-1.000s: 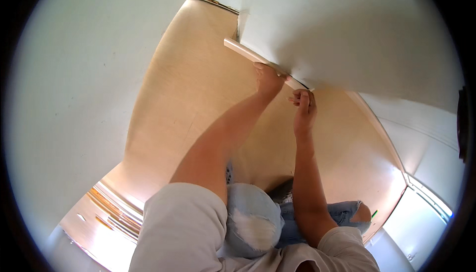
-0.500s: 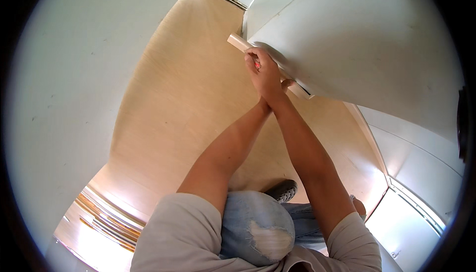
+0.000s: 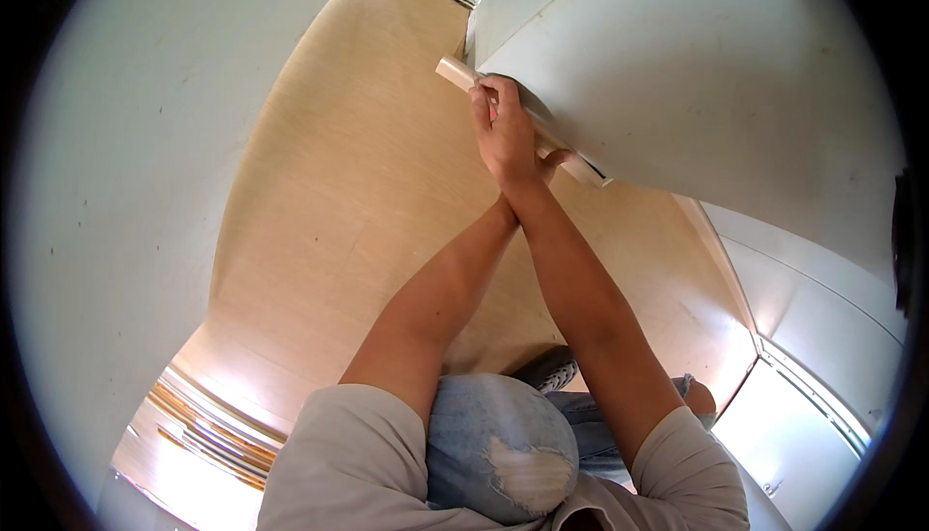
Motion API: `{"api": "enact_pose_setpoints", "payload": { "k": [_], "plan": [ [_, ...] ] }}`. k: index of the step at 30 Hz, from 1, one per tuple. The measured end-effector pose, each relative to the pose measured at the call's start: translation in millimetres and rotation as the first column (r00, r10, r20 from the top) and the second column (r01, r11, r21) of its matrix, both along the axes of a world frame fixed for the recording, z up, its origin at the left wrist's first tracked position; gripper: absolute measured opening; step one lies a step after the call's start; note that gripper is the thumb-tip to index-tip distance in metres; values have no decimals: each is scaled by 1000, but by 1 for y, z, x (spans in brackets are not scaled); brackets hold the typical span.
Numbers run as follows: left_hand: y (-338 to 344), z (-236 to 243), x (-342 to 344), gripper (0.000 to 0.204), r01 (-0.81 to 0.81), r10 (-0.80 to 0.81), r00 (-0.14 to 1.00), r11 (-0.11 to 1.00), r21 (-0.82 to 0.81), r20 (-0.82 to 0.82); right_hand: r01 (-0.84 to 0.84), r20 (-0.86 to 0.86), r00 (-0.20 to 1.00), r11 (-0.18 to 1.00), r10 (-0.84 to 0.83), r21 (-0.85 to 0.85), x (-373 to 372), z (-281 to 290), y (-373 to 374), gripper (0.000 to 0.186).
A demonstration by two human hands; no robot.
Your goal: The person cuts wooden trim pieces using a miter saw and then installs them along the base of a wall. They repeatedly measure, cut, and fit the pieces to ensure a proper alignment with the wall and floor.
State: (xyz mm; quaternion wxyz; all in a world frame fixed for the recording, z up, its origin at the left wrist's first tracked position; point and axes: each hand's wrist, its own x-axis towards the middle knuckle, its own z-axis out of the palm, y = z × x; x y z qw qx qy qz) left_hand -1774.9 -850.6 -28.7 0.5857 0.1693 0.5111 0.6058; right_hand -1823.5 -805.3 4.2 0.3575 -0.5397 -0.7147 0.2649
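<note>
A narrow beige strip (image 3: 457, 72) with a dark line along one edge lies slantwise against the lower edge of a pale panel (image 3: 716, 76). My forearms cross at the wrists. My right hand (image 3: 505, 134) is on top, its thumb and fingers curled into a pinch at the strip's upper part; a small reddish bit shows between them, too little to name. Below and behind that wrist, my left hand (image 3: 554, 160) grips the strip nearer its lower end. Only its thumb side shows; the other fingers are hidden.
Light plywood flooring (image 3: 339, 202) runs between a pale wall (image 3: 126, 163) on the left and the panel on the right. My bent knee (image 3: 503, 444) in torn jeans and a dark shoe (image 3: 550, 369) are near. Several long thin strips (image 3: 213, 429) lie at the lower left.
Both hands and the strip appear slightly higher and further left in the view, with the surroundings shifted similarly. My right fingers have altered their pinch slightly; less of the red bit shows.
</note>
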Motion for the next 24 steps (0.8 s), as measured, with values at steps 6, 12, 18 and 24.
{"api": "enact_pose_setpoints", "payload": {
  "k": [6, 12, 18, 24],
  "plan": [
    [-2, -5, 1, 97, -42, 32, 975, 998, 39, 221, 24, 39, 999, 999, -25, 22, -3, 1, 0, 21],
    [-1, -10, 2, 98, -79, 46, 912, 995, 63, 407, 9, 52, 999, 997, -13, 82, -2, -1, 1, 18],
    [2, -15, 5, 99, -110, 50, 844, 991, 80, 535, 21, 66, 998, 1000, -22, 3, -1, 0, 0, 22],
    [6, -19, 7, 100, -134, 50, 783, 987, 91, 620, 17, 86, 996, 1000, -17, 5, -3, 4, -1, 22]
  ]
}}
